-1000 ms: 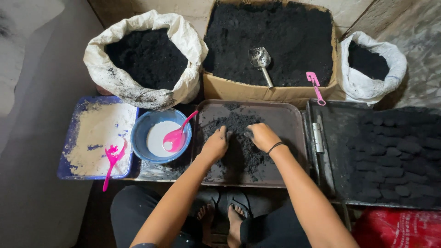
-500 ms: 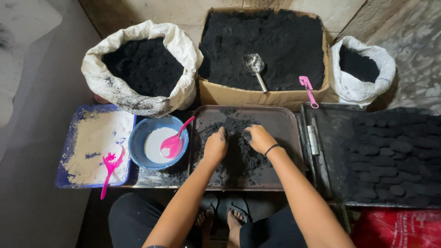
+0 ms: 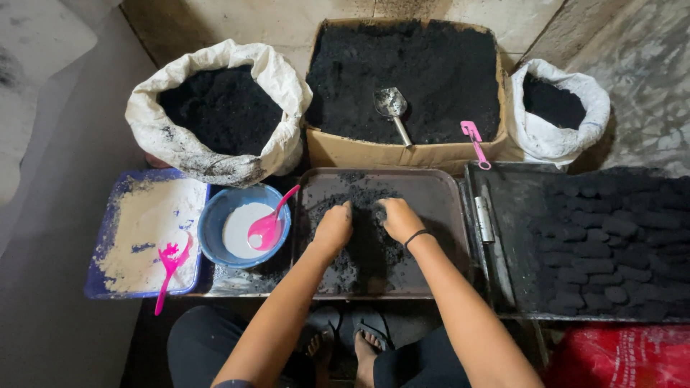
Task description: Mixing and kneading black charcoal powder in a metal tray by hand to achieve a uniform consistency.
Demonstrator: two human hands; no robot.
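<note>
Head view, looking straight down: both hands are sunk into a heap of black powder (image 3: 363, 237) that lies in the middle of a dark metal tray (image 3: 445, 208). The left hand (image 3: 333, 228) rests palm down on the left part of the heap, fingers curled loosely into the powder, neither spread flat nor fisted. The right hand (image 3: 399, 218), with a dark band at the wrist, sits just beside it on the right part of the heap, its fingers bent and closed around a small clump of the same black powder at their tips. The powder lies under and between the two hands and spreads toward the near edge of the tray. Left of the tray stands a blue bowl (image 3: 213, 228) of white liquid with a pink spoon (image 3: 267, 226) in it, and further left a blue tray (image 3: 108, 237) of pale powder with a pink fork (image 3: 171, 262) on it. Behind are a white sack (image 3: 284, 86) of black powder, a cardboard box (image 3: 388, 154) of black powder holding a metal scoop (image 3: 392, 108) and a pink scoop (image 3: 474, 140), and a smaller white sack (image 3: 593, 104). To the right, a black tray (image 3: 517, 215) carries rows of black briquettes (image 3: 611, 248).
</note>
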